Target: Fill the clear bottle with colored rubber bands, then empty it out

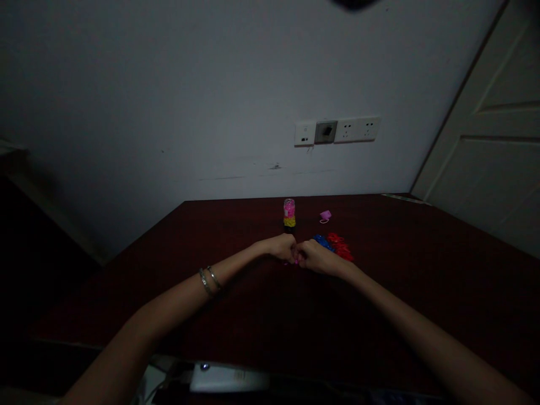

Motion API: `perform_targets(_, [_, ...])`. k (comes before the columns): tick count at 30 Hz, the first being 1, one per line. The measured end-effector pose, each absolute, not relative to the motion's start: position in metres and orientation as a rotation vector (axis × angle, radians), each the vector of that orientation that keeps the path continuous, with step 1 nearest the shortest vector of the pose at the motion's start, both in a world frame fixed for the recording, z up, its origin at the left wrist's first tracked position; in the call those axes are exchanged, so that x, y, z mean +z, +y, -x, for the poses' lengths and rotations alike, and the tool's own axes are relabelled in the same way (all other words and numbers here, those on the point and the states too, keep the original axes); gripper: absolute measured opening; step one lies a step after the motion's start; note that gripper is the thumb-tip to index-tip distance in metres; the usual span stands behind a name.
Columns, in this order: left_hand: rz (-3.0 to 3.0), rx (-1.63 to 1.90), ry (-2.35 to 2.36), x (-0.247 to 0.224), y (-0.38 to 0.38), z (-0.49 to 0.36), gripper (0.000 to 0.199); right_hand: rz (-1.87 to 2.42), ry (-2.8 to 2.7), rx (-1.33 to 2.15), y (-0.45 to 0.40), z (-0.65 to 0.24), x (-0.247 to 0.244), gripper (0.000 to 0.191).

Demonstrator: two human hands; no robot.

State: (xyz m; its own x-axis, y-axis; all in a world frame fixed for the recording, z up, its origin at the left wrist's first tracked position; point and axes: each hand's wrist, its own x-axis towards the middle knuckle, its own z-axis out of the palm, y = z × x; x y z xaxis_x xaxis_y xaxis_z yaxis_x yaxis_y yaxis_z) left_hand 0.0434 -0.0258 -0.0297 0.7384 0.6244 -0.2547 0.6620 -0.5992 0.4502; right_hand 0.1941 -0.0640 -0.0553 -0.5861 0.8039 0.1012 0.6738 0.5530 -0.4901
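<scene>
Both hands meet over the middle of the dark red table (236, 315), fingers bent and pressed together. My left hand (283, 246) is closed, and so is my right hand (313, 256), its fingertips touching the left ones. A small bright pink piece (296, 261) shows at the fingertips; its kind is too small to make out. Behind the hands stands a clear jar (289, 212) with pink contents above yellow ones and a dark layer at the bottom. Beside my right hand lie a blue pile (324, 242) and a red pile (340, 246) of small shiny pieces, partly hidden by that hand.
A small pink tag-like item (325, 215) with a loop lies right of the jar. Sockets and a switch (336, 131) sit on the wall behind. A door (498, 146) stands at the right. Below the table's front edge is a white box-shaped object (229, 379).
</scene>
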Motion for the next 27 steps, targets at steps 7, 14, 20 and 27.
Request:
perform_targets(7, [-2.195,0.039,1.018,-0.038,-0.019,-0.039,0.005,1.190,-2.362,0.676,-0.056,-0.198,-0.063,0.020])
perform_targets(14, [-1.806,0.361,1.055,-0.042,-0.009,-0.039,0.006,1.183,-1.936,0.751,-0.043,-0.202,-0.066,0.018])
perform_targets(20, [-1.514,0.669,0.957,-0.039,-0.013,-0.044,0.005,1.054,-1.545,0.909,-0.034,-0.203,-0.066,0.017])
perform_targets(27, [-1.396,0.773,0.874,-0.042,-0.013,-0.044,0.010,1.109,-1.384,1.005,-0.033,-0.205,-0.060,0.026])
